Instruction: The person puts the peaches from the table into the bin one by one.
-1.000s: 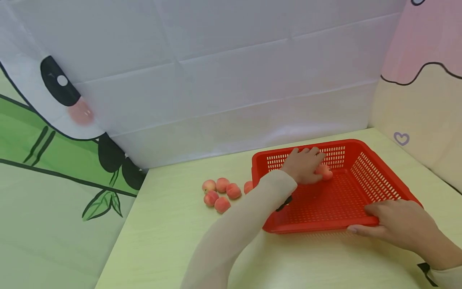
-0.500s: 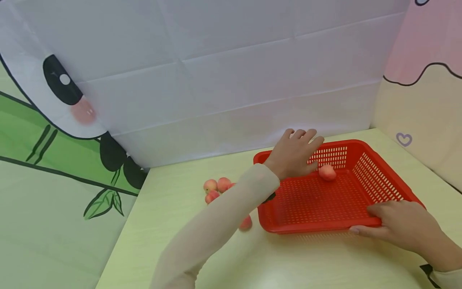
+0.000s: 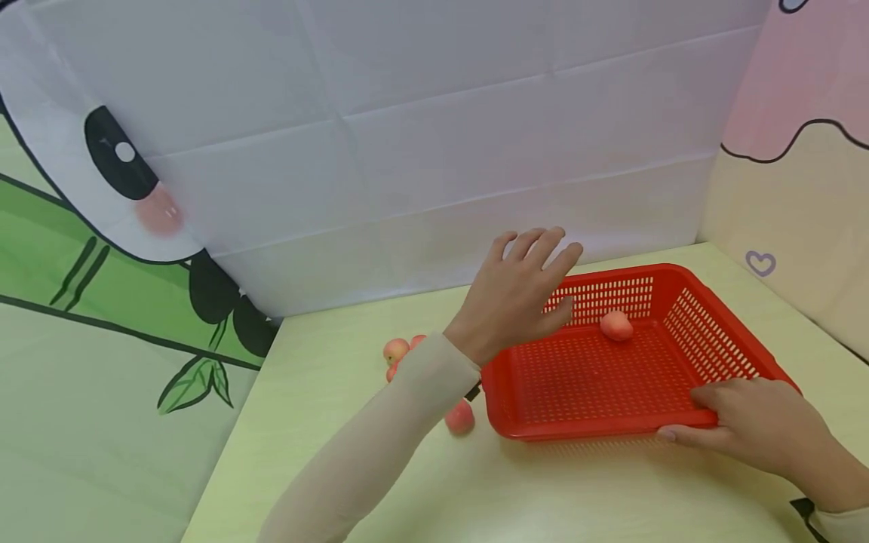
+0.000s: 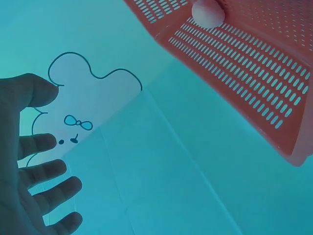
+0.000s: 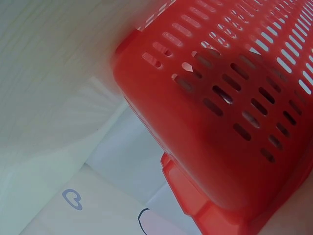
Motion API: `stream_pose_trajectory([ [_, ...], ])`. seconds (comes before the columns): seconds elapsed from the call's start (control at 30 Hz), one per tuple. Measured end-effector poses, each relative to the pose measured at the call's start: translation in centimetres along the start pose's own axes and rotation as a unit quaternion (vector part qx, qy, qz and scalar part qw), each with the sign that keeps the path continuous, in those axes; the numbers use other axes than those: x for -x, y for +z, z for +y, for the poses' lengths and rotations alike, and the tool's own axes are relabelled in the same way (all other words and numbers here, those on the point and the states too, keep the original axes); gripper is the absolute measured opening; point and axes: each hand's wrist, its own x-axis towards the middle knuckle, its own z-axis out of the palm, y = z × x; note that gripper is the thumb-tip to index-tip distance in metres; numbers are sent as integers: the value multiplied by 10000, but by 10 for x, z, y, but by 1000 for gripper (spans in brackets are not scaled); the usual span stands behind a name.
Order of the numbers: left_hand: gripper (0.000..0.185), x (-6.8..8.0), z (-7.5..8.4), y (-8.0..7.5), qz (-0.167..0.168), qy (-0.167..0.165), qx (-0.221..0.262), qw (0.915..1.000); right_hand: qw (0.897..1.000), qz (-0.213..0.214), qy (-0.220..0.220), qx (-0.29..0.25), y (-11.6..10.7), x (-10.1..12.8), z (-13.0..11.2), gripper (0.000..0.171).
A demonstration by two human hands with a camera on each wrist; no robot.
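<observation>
We begin with the backdrop (image 3: 434, 136), a creased white sheet printed with a panda and green bamboo at the left; a pink and cream panel (image 3: 787, 151) with a small heart outline closes the right side. Below them lies the pale yellow-green table (image 3: 326, 422).

On the table's right half sits the red perforated basket (image 3: 584, 385), shallow and rectangular, its slotted walls plain in both wrist views (image 4: 254, 73) (image 5: 220, 98). Our right hand (image 3: 747, 422) grasps its near right corner, the thumb laid on the rim and the fingers curled under the outer edge. The right wrist view shows only the basket's wall, so we cannot see the fingers there.

Our left hand (image 3: 519, 294) hangs in the air above the basket's far left corner, released, fingers straight and slightly spread, holding and touching nothing. The left wrist view confirms the spread fingers (image 4: 46, 174) with nothing between them. A pale sleeve (image 3: 380, 445) covers the forearm.

One peach (image 3: 616, 325) lies inside the basket near the back wall, apart from both hands; the left wrist view shows it against the slotted wall (image 4: 208, 12).

Outside the basket, a single peach (image 3: 459, 416) rests on the table just beside the near left corner. Further back, a small cluster of peaches (image 3: 397, 353) lies left of the basket, partly hidden by the left forearm, so we cannot count them.
</observation>
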Motion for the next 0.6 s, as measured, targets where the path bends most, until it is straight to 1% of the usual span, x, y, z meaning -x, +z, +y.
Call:
stream_pose_trajectory([
  [0.13,49,14,-6,-8,415,-125,78,9990,10000,-48,28,15,0,0,0,51],
  [0.33,46,37,-8,-15,853,-197,77,9961,10000,-48,29,27,0,1,0,51],
  [0.47,46,54,-9,-17,996,-323,147,9944,10000,-27,29,37,0,1,0,52],
  [0.6,49,72,-12,-20,1007,-536,338,9929,10000,-30,23,23,0,1,-1,52],
])
